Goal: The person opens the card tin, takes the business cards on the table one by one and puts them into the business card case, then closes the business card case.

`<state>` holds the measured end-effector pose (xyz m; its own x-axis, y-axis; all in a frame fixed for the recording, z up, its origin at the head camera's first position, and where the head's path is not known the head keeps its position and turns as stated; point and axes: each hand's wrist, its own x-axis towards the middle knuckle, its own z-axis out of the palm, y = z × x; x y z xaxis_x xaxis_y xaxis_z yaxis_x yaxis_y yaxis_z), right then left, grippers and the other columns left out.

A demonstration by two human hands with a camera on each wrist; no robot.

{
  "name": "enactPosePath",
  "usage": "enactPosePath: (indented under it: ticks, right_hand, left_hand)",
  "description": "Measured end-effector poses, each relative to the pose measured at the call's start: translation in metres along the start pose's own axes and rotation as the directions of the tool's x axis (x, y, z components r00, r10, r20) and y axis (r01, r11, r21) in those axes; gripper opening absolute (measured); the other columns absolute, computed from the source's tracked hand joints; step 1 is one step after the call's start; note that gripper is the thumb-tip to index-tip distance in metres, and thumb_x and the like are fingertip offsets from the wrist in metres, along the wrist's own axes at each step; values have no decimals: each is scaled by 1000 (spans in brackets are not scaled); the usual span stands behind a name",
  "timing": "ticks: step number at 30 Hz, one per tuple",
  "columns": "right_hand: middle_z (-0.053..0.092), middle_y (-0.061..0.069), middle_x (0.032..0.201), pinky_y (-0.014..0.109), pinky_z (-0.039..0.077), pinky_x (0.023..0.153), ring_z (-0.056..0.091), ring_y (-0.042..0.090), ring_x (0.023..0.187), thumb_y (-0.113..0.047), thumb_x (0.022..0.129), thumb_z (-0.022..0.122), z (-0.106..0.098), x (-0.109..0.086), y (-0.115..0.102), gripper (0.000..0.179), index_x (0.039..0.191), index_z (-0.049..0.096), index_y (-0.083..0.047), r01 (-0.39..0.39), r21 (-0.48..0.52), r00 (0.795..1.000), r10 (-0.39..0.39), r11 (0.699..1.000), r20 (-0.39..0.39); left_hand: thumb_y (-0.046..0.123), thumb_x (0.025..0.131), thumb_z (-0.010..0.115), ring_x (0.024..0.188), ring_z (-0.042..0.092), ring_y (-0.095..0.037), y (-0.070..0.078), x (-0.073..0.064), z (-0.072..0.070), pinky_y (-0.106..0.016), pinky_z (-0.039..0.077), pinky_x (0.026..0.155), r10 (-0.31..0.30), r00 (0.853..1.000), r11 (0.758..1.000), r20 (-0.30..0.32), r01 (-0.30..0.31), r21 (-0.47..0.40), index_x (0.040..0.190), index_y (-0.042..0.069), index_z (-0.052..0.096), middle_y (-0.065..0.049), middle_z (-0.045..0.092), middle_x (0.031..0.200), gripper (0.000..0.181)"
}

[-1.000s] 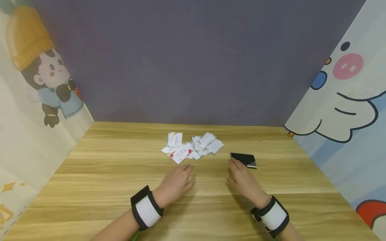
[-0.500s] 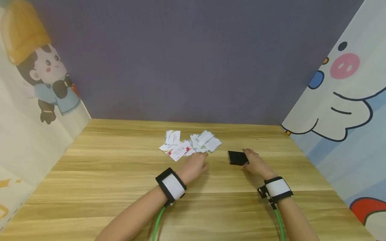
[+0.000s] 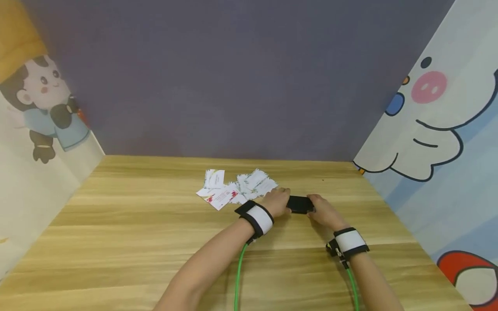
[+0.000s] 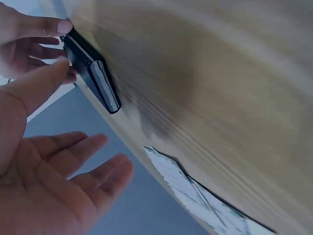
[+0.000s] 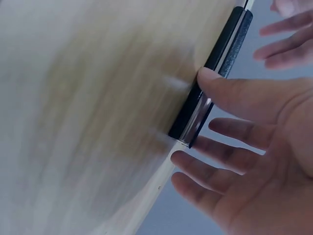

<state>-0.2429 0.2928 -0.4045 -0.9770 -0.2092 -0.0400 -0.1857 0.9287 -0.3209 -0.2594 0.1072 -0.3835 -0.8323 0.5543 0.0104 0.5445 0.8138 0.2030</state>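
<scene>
A slim black card holder [image 3: 299, 204] with a silvery edge lies on the wooden table between both hands. My right hand [image 3: 324, 211] grips its right end; in the right wrist view the thumb [image 5: 220, 88] lies against the near edge and the fingers reach round the far side. At the other end is my left hand [image 3: 277, 202]. The left wrist view has that hand [image 4: 63, 191] with fingers spread and a gap between them and the card holder [image 4: 90, 68]. Several white printed cards [image 3: 223, 196] lie overlapping just left of the left hand, some with green leaf borders [image 3: 254, 179].
The wooden table [image 3: 155, 242] ends at a grey back panel [image 3: 233, 86]. Side walls with cartoon prints [image 3: 447, 129] flank it. Black-and-white straps [image 3: 260, 218] with green cables [image 3: 239, 272] sit on both wrists.
My left hand has moved right, past the cards, to the card holder's left end. The right hand has gone from over the card holder to its right end and taken hold.
</scene>
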Motion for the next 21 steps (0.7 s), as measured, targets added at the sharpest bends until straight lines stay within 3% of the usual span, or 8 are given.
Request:
enactPosePath:
  ticks: [5,13,21]
  right_hand:
    - [42,35,128,54,39,95,44,48,116,1,80,63,2,0,-2,55,127,40,15,10,-3,1000,-11,1000,-28]
    - [46,33,125,53,41,94,47,46,114,0,79,64,4,-4,-8,53,125,43,14,46,18,997,-44,999,-65]
    - [46,30,128,51,41,94,47,43,116,-5,80,66,8,-14,-23,54,128,43,9,68,9,997,-67,998,-47]
  left_hand:
    - [43,78,68,108,55,-22,5,9,4,-32,48,87,3,999,995,52,-8,102,124,13,52,-4,58,121,58]
    - [41,78,69,105,56,-21,-4,13,18,-34,49,83,28,999,987,29,-32,156,123,14,54,-3,58,117,54]
    - [37,78,70,104,56,-22,-16,-8,15,-33,48,86,86,996,987,26,-89,135,119,10,57,-6,57,115,50]
